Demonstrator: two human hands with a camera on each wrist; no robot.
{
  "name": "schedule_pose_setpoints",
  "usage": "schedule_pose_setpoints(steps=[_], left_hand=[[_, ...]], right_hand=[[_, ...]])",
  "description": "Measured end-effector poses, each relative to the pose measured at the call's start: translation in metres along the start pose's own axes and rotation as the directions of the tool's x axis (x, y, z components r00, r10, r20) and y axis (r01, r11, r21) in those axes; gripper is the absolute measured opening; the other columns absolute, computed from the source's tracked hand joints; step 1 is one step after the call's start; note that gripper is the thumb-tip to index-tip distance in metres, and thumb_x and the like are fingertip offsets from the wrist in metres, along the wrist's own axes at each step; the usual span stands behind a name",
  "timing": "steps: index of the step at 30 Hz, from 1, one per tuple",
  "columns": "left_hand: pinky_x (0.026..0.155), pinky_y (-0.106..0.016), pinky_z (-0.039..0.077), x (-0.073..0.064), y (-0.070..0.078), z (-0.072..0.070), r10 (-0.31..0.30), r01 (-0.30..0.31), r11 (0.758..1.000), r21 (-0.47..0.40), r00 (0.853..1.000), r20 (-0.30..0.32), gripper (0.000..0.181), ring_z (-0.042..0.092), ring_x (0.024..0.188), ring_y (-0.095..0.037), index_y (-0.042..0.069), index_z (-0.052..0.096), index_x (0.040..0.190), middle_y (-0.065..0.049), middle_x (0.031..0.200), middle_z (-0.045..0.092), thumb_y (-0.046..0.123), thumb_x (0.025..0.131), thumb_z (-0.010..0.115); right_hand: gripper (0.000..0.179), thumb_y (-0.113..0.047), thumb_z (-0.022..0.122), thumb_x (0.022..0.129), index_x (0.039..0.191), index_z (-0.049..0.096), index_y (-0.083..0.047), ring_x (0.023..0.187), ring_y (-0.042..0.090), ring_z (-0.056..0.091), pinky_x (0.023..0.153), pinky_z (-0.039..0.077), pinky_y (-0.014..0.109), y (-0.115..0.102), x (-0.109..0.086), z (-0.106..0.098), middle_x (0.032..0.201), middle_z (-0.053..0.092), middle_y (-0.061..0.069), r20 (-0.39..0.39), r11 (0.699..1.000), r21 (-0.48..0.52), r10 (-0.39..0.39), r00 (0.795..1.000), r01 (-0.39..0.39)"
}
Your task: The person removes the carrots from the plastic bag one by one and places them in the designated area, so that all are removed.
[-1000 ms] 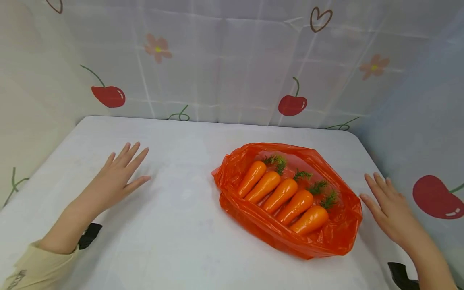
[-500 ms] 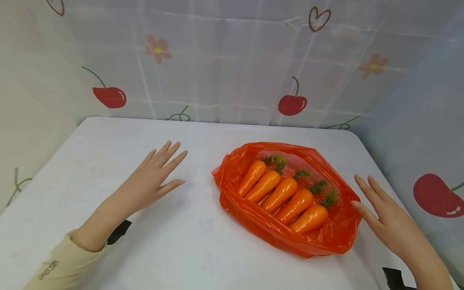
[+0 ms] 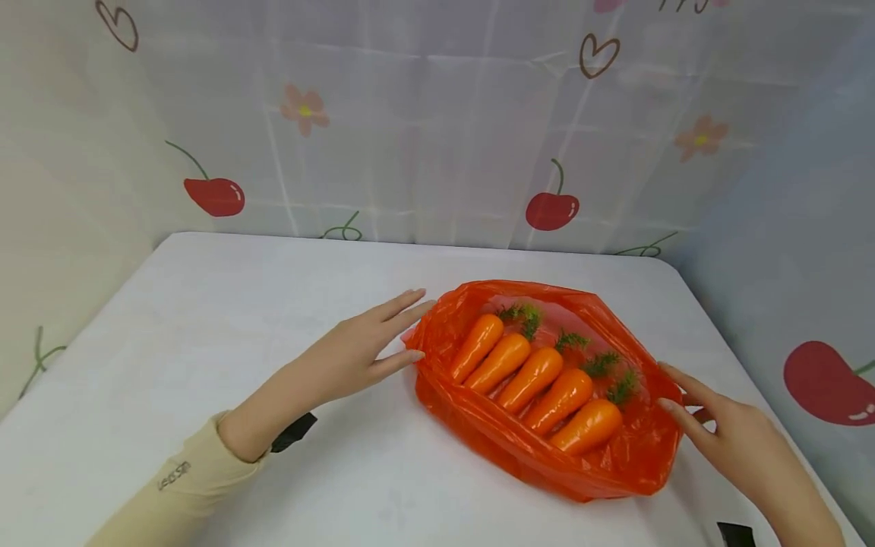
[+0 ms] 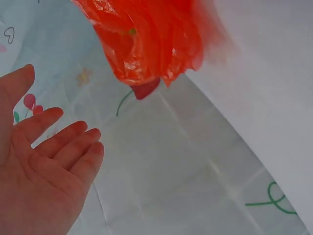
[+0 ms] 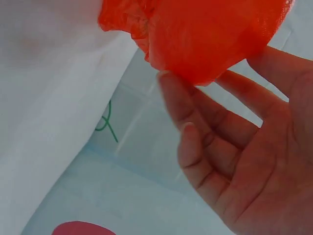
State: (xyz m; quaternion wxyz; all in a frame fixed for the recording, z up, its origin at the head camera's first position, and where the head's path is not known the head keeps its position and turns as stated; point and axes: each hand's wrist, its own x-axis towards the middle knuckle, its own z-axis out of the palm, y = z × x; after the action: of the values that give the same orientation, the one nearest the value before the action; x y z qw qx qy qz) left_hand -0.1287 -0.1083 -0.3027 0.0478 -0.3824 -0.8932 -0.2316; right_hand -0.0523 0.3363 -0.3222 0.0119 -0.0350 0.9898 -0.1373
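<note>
An orange-red plastic bag (image 3: 506, 450) lies on the white table, its mouth spread wide. Several orange carrots (image 3: 530, 377) with green tufts (image 3: 572, 339) sit side by side inside it. My left hand (image 3: 352, 349) reaches in from the left, fingers stretched out, fingertips right at the bag's left rim; the left wrist view shows that palm (image 4: 51, 181) with nothing in it. At the bag's right end is my right hand (image 3: 734, 429), thumb and forefinger at the rim and loosely bent. In the right wrist view its fingers (image 5: 210, 117) reach up to the bag's edge.
The table (image 3: 273, 281) has rounded far corners. A pale curtain (image 3: 417, 137) printed with cherries, flowers and hearts stands behind it, and similar cloth (image 3: 807, 289) closes the right side. Black straps (image 3: 294, 433) show at the wrists.
My left hand has moved right across the table to the bag's left rim. My right hand has shifted slightly left onto the right rim, its fingers bending. The bag and carrots have stayed put.
</note>
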Motion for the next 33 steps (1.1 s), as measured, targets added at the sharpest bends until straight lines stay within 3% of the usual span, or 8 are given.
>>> schedule_pose_setpoints(steps=[3,7,12,17,20,25,30,33], left_hand=[[0.091,-0.035,0.045,0.015,0.009,0.01,0.021,-0.019,0.999,-0.044,0.999,0.033,0.06,0.039,0.128,-0.022,0.018,0.038,0.145,-0.004,0.149,0.029,0.03,0.091,0.062],[0.095,-0.035,0.042,0.032,0.017,0.022,0.011,-0.005,0.998,-0.069,0.996,0.083,0.054,0.041,0.127,-0.021,0.017,0.044,0.141,-0.006,0.145,0.037,0.03,0.092,0.061],[0.095,-0.035,0.041,0.049,0.024,0.036,-0.028,0.038,0.995,-0.087,0.992,0.12,0.048,0.046,0.123,-0.021,0.009,0.052,0.134,-0.008,0.134,0.05,0.027,0.091,0.063],[0.097,-0.032,0.04,0.059,0.023,0.05,-0.078,0.097,0.99,-0.105,0.982,0.171,0.049,0.047,0.121,-0.019,0.008,0.052,0.134,-0.006,0.13,0.054,0.025,0.089,0.066],[0.097,-0.032,0.04,0.062,0.021,0.057,-0.105,0.125,0.988,-0.09,0.975,0.198,0.052,0.047,0.12,-0.019,0.009,0.051,0.135,-0.006,0.13,0.054,0.025,0.088,0.067],[0.097,-0.033,0.039,0.065,0.016,0.067,-0.14,0.158,0.985,-0.07,0.967,0.212,0.054,0.046,0.121,-0.021,0.007,0.05,0.135,-0.008,0.131,0.052,0.024,0.087,0.069],[0.099,-0.034,0.038,0.066,0.012,0.073,-0.168,0.186,0.981,-0.06,0.958,0.233,0.057,0.044,0.123,-0.022,0.008,0.049,0.136,-0.009,0.133,0.049,0.024,0.086,0.07],[0.1,-0.034,0.037,0.068,0.009,0.079,-0.171,0.191,0.98,-0.063,0.955,0.242,0.06,0.043,0.124,-0.022,0.008,0.046,0.138,-0.009,0.134,0.048,0.025,0.086,0.07]], right_hand=[[0.043,-0.027,0.064,0.09,0.122,0.058,0.002,0.07,0.025,0.055,0.048,0.049,0.03,0.001,0.0,0.005,0.088,0.064,0.014,-0.071,0.999,0.035,-0.029,0.997,0.031],[0.027,-0.015,0.067,0.087,0.106,0.066,0.004,0.068,0.022,0.054,0.045,0.045,0.022,-0.001,0.003,0.012,0.086,0.065,0.013,-0.149,0.995,0.078,-0.045,0.988,0.057],[0.016,-0.004,0.067,0.085,0.1,0.068,0.001,0.063,0.018,0.053,0.046,0.046,0.021,0.0,0.006,0.018,0.08,0.064,0.007,-0.183,0.989,0.137,-0.035,0.983,0.06],[0.016,0.002,0.068,0.083,0.099,0.069,-0.001,0.059,0.011,0.052,0.049,0.047,0.019,0.002,0.008,0.023,0.081,0.065,0.008,-0.24,0.978,0.187,-0.04,0.97,0.087],[0.017,-0.001,0.067,0.085,0.101,0.069,-0.006,0.061,0.011,0.053,0.049,0.049,0.022,0.014,0.013,0.031,0.085,0.066,0.008,-0.27,0.968,0.232,-0.035,0.962,0.1],[0.016,-0.013,0.065,0.09,0.103,0.068,-0.021,0.064,0.009,0.054,0.049,0.051,0.024,0.052,0.026,0.057,0.088,0.065,-0.001,-0.326,0.958,0.255,-0.044,0.944,0.133],[0.015,-0.024,0.062,0.092,0.105,0.067,-0.029,0.064,0.011,0.054,0.051,0.051,0.024,0.075,0.031,0.075,0.088,0.064,-0.005,-0.319,0.952,0.284,-0.02,0.948,0.115],[0.016,-0.027,0.059,0.093,0.108,0.067,-0.026,0.066,0.011,0.057,0.051,0.052,0.025,0.077,0.028,0.077,0.09,0.064,-0.003,-0.298,0.951,0.302,0.021,0.954,0.074]])
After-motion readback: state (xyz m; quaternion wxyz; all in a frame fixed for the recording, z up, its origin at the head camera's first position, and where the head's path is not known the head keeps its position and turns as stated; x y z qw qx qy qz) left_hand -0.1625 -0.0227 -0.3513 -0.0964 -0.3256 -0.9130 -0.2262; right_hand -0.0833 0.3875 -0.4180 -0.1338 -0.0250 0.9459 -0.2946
